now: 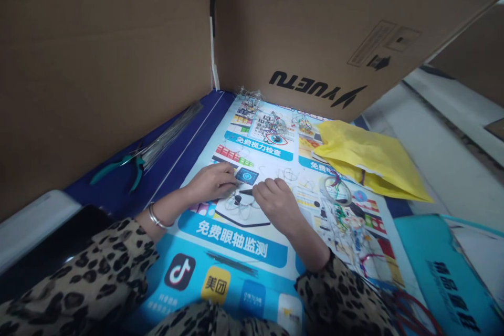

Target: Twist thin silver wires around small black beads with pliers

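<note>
Over the printed poster (220,227), my left hand (214,182) is closed in a pinch, a silver bangle (156,217) round its wrist. What its fingertips hold is too small to make out. Just to the right, my right hand (277,205) is curled in a fist around a slim thing whose dark pointed tip (246,192) sticks out toward the left hand. The two hands are close but apart. Thin loops of wire (246,211) seem to lie under them, hard to tell from the print.
Teal-handled pliers (136,172) and a bundle of straight wires (173,134) lie at the left. Tangled wire (271,123) sits at the back. A yellow bag (366,155), a tape roll (336,190) and a teal packet (444,273) are right. Cardboard walls (315,26) stand behind.
</note>
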Demonstrator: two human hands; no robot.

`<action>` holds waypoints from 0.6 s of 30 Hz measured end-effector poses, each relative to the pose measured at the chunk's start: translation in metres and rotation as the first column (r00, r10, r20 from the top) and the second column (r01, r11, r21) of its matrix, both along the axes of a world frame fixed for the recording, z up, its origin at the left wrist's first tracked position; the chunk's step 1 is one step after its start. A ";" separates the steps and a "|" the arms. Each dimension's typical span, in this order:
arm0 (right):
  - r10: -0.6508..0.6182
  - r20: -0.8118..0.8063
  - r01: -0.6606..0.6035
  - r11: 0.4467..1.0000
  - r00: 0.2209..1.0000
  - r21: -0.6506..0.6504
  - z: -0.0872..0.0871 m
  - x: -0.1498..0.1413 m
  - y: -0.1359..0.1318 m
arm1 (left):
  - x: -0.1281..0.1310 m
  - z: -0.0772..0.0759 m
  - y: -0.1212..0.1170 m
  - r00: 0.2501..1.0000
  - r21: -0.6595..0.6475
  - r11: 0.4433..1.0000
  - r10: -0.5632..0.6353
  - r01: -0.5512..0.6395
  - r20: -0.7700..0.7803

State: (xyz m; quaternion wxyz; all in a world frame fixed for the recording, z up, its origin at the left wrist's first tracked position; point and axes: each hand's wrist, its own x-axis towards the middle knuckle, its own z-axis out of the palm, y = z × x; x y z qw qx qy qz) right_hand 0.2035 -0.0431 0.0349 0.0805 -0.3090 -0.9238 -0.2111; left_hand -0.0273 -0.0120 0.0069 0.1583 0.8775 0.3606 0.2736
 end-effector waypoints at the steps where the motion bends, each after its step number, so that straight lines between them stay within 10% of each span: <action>1: 0.000 -0.001 0.000 1.000 1.000 0.005 0.000 0.000 0.000 | 0.000 0.000 0.000 1.000 -0.004 1.000 -0.006 0.006 -0.001; 18: 0.050 -0.081 -0.045 0.996 0.995 0.073 0.004 0.016 0.002 | 0.003 0.012 -0.001 0.993 0.010 0.997 -0.076 0.078 -0.087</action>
